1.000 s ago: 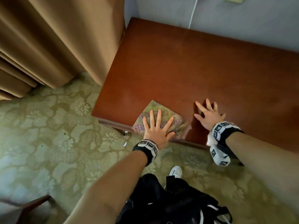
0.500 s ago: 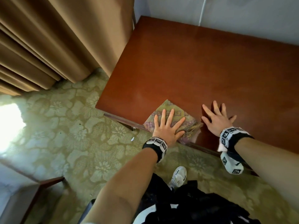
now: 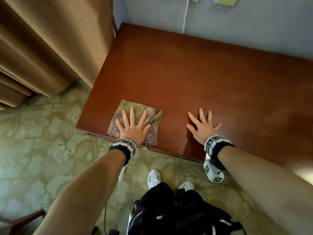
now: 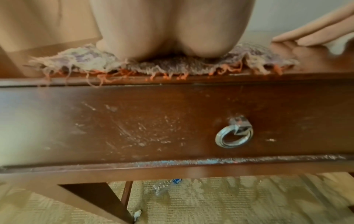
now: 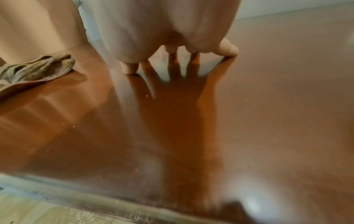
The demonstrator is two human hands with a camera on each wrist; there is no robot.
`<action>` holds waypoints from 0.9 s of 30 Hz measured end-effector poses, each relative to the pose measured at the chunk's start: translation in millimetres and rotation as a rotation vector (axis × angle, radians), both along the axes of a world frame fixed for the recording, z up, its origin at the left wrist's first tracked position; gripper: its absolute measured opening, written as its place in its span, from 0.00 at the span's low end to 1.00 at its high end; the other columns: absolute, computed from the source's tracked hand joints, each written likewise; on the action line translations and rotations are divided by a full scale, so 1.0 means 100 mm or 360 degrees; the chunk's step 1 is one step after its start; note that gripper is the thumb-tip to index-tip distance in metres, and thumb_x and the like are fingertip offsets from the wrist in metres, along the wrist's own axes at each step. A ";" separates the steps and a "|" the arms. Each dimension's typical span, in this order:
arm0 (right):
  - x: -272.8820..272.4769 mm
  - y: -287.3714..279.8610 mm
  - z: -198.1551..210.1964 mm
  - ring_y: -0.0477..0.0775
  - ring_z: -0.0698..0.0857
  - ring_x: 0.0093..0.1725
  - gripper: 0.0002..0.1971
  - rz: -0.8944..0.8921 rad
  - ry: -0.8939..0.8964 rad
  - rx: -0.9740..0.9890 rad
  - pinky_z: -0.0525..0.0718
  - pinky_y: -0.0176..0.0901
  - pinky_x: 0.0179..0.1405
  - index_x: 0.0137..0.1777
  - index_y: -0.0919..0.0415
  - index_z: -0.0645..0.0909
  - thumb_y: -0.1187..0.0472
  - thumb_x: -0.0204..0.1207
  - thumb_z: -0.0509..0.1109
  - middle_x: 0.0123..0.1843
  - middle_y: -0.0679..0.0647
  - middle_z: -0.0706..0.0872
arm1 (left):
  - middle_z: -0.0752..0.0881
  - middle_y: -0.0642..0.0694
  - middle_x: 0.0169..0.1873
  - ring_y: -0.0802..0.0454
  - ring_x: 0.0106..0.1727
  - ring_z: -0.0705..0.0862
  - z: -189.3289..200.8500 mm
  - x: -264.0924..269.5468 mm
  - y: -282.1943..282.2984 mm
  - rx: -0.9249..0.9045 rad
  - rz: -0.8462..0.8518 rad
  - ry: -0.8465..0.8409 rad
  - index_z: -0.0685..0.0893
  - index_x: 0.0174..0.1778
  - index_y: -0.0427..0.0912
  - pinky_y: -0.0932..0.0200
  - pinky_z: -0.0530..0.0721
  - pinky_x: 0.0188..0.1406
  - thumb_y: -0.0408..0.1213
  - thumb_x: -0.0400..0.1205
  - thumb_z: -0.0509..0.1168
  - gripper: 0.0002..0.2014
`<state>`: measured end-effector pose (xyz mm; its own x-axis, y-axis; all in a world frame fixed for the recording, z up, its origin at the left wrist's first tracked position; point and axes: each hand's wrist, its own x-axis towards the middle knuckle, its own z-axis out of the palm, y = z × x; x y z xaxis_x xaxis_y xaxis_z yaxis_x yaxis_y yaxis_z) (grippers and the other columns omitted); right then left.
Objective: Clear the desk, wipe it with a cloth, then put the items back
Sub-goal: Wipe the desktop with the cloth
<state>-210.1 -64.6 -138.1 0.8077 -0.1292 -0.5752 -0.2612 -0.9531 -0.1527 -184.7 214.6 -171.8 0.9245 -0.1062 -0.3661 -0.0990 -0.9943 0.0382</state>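
Cloth (image 3: 135, 114) lies on the tabletop (image 3: 203, 78) at its near-left corner, left hand (image 3: 133, 128) flat on it. Right hand (image 3: 202, 127) rests on the tabletop to the right, apart from the cloth. Curtain (image 3: 50, 44) hangs left; wall (image 3: 237, 22) behind.

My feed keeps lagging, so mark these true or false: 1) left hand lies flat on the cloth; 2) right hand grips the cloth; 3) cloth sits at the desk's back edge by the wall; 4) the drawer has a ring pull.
1) True: the left hand presses flat on the cloth.
2) False: the right hand rests on the bare desk, apart from the cloth.
3) False: it sits at the front edge.
4) True: a metal ring pull hangs on the drawer.
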 end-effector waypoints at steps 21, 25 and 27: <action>-0.90 -2.08 0.12 0.59 0.37 0.86 0.28 0.0032 -0.0130 0.0018 0.46 0.81 0.77 0.85 0.39 0.50 0.44 0.87 0.54 0.88 0.49 0.39 | 0.47 0.33 0.84 0.25 0.83 0.45 -0.09 -1.10 -2.37 -0.0169 -0.0196 -0.0088 0.44 0.84 0.58 0.26 0.45 0.77 0.65 0.81 0.29 0.34; -1.08 -2.30 0.14 0.59 0.41 0.86 0.31 -0.0043 -0.0123 0.0066 0.48 0.78 0.79 0.87 0.43 0.47 0.44 0.87 0.55 0.88 0.51 0.41 | 0.38 0.34 0.84 0.27 0.82 0.37 0.02 -1.38 -2.96 -0.0206 -0.0117 0.0071 0.37 0.83 0.56 0.29 0.40 0.78 0.65 0.76 0.23 0.38; -1.12 -2.32 0.12 0.59 0.44 0.86 0.33 -0.0074 -0.0127 0.0095 0.50 0.77 0.79 0.87 0.46 0.45 0.45 0.87 0.55 0.89 0.52 0.43 | 0.34 0.36 0.83 0.30 0.82 0.33 0.08 -1.41 -3.04 -0.0218 -0.0101 0.0121 0.37 0.85 0.54 0.31 0.38 0.78 0.67 0.79 0.29 0.38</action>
<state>-322.2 -296.8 -126.1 0.8452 -0.1351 -0.5172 -0.2897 -0.9289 -0.2308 -325.8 -89.5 -164.0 0.8847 -0.2171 -0.4126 -0.1532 -0.9712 0.1825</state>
